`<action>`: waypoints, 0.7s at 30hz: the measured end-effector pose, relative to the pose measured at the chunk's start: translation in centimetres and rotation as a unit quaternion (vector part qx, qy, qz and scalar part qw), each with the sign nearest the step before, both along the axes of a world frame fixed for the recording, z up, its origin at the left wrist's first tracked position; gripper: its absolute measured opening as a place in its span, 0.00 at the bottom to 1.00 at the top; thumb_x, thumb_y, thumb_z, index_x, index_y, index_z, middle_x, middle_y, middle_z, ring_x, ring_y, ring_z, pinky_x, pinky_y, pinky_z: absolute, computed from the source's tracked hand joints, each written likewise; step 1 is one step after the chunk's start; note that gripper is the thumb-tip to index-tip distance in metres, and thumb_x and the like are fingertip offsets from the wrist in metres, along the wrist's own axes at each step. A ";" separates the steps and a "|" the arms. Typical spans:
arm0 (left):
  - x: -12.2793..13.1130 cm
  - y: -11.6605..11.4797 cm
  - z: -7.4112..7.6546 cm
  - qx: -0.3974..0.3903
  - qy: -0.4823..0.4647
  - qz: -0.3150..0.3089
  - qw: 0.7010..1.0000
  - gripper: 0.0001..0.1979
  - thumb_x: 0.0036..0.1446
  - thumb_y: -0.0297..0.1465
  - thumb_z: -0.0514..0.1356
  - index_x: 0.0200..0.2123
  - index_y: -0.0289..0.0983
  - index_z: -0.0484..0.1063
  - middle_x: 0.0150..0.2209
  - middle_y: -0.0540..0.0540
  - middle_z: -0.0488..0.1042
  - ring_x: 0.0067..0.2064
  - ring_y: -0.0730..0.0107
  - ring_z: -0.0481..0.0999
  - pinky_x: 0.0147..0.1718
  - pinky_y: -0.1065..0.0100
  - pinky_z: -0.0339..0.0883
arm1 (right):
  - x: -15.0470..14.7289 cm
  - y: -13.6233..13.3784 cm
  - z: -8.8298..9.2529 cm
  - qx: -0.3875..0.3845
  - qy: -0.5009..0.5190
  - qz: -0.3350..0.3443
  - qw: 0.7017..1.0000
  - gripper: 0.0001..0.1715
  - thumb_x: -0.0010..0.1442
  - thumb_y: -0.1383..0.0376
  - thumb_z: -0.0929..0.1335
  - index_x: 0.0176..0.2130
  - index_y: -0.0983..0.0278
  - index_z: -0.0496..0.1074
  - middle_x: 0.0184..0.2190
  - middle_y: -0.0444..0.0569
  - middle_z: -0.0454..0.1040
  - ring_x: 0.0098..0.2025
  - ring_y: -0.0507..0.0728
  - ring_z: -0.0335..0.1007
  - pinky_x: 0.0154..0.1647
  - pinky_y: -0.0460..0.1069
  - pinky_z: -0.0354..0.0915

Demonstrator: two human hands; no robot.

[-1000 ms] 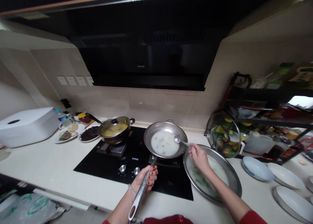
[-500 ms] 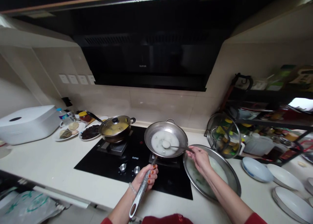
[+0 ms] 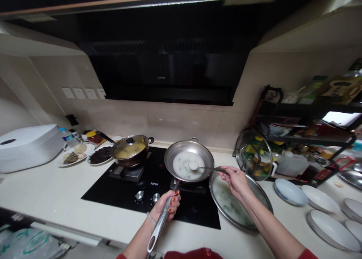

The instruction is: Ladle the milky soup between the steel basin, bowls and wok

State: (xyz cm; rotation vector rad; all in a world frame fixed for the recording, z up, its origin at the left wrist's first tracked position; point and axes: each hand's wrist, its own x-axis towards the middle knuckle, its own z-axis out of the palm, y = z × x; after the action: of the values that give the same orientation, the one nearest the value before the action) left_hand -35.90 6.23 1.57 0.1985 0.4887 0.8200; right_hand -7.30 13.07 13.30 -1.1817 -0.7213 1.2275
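My left hand (image 3: 169,207) is wrapped round the long metal handle of a wok (image 3: 169,161) over the right burner. White, cloudy liquid (image 3: 182,169) with green bits lies in the wok. With my right hand (image 3: 236,180) I grip the dark handle of a ladle (image 3: 212,169); its round bowl, holding white liquid, is at the right part of the wok's liquid. Beneath my right hand and forearm, a wide metal basin (image 3: 267,203) contains similar white liquid with green pieces, and the arm hides part of it.
On the left burner stands a lidded pan (image 3: 132,153) with yellow contents. Farther left are a plate of dark food (image 3: 99,155), another plate (image 3: 60,161) and a white box (image 3: 31,147). A glass lid (image 3: 253,155), a loaded rack (image 3: 308,141) and several white bowls (image 3: 319,198) occupy the right.
The ladle's bowl has shifted a little to the right in the wok, and my right hand with it. My left hand keeps its hold. The view has turned slightly right.
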 end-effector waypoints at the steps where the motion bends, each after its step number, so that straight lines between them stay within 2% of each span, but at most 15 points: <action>1: 0.0 0.0 0.0 0.002 0.002 0.003 1.000 0.08 0.54 0.30 0.63 0.32 0.35 0.65 0.20 0.59 0.54 0.14 0.85 0.51 0.11 0.82 0.40 | 0.1 0.0 0.0 0.000 0.000 -0.001 1.000 0.05 0.42 0.70 0.73 0.25 0.68 0.75 0.19 0.54 0.76 0.22 0.55 0.73 0.22 0.44 0.70; 4: 0.1 -0.1 0.0 0.012 0.003 0.023 1.000 0.08 0.53 0.29 0.63 0.33 0.34 0.66 0.21 0.58 0.56 0.15 0.86 0.53 0.12 0.83 0.42 | 0.4 -0.1 0.1 0.001 0.001 -0.005 1.000 0.05 0.42 0.70 0.74 0.25 0.68 0.75 0.19 0.53 0.76 0.21 0.55 0.73 0.21 0.44 0.70; 12: 0.1 -0.1 0.3 0.009 0.004 0.020 1.000 0.07 0.53 0.29 0.63 0.33 0.34 0.66 0.20 0.58 0.56 0.15 0.85 0.54 0.12 0.82 0.44 | 1.8 -1.0 1.2 0.003 0.017 -0.008 1.000 0.05 0.41 0.71 0.74 0.24 0.69 0.76 0.19 0.55 0.76 0.23 0.55 0.75 0.22 0.42 0.70; 18: 0.2 -0.4 0.9 -0.026 -0.011 0.030 0.999 0.05 0.55 0.27 0.61 0.31 0.34 0.66 0.20 0.58 0.56 0.14 0.85 0.53 0.11 0.82 0.44 | 4.6 -2.8 3.0 -0.023 0.013 -0.039 0.999 0.04 0.43 0.72 0.73 0.26 0.70 0.78 0.21 0.58 0.77 0.22 0.54 0.73 0.18 0.40 0.68; 21: 0.4 -0.6 1.5 -0.036 -0.017 0.047 0.998 0.03 0.55 0.25 0.61 0.32 0.32 0.67 0.20 0.57 0.57 0.15 0.86 0.54 0.11 0.83 0.44 | 6.5 -4.1 3.8 -0.037 0.017 -0.069 0.997 0.04 0.43 0.73 0.72 0.25 0.70 0.78 0.22 0.59 0.77 0.22 0.54 0.73 0.19 0.40 0.69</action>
State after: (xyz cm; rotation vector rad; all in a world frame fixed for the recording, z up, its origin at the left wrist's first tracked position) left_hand -35.47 5.67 3.11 0.0947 0.4969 0.8940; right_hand -0.84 9.01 17.06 -1.2488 -0.5632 1.1632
